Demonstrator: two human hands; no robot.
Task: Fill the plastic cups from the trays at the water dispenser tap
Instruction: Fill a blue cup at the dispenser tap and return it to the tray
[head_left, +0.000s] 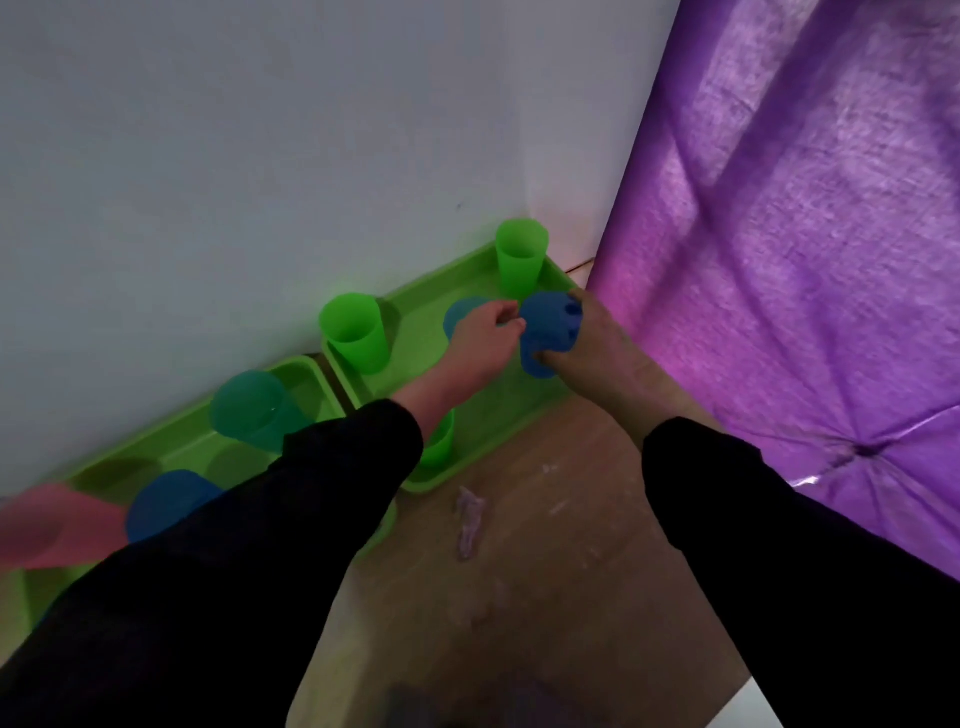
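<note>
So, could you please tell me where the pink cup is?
The pink cup is at the head view's far left edge, in the left green tray, beside a blue cup.

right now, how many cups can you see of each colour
green cups: 3, one partly hidden by the left sleeve
blue cups: 3, one gripped by the right hand
teal cup: 1
pink cup: 1
total: 8

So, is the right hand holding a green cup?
No, the right hand grips a blue cup; the green cup behind it stands untouched on the tray.
</note>
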